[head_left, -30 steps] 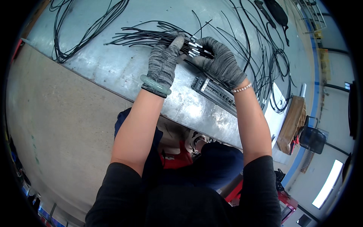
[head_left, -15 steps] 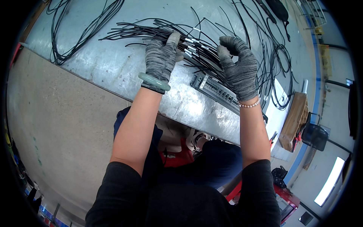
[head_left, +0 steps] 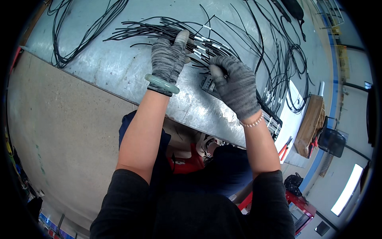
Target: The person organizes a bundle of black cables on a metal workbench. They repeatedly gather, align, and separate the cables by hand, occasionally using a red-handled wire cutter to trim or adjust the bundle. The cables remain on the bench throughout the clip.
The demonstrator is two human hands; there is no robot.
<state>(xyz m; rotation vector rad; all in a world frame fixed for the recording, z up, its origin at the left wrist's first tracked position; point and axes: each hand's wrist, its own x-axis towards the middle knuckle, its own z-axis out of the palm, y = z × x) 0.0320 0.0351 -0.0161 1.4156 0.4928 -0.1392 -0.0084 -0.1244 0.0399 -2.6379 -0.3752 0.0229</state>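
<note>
A bundle of thin black wires (head_left: 139, 30) with white marker sleeves (head_left: 201, 48) lies across the metal table. My left hand (head_left: 169, 55), in a grey knitted glove, is closed round the bundle, thumb on top. To the right, my gloved right hand (head_left: 235, 83) bends over the bundle's other end, thumb and forefinger closed on wires beside the white sleeves. What exactly lies between its fingertips is partly hidden. Under that hand sits a grey terminal block (head_left: 207, 83), its length mostly covered by the hand and wrist.
Loops of black wire (head_left: 59, 40) lie at the far left, and more tangled wires (head_left: 292, 59) at the right. Red-handled pliers (head_left: 285, 149) rest on white paper (head_left: 293, 91) beside a wooden box (head_left: 310, 123). The table's near edge (head_left: 107, 93) runs diagonally before me.
My right hand has moved left and slightly down, and its thumb and forefinger have closed on the wires. It now covers more of the terminal block. The left hand stays nearly still.
</note>
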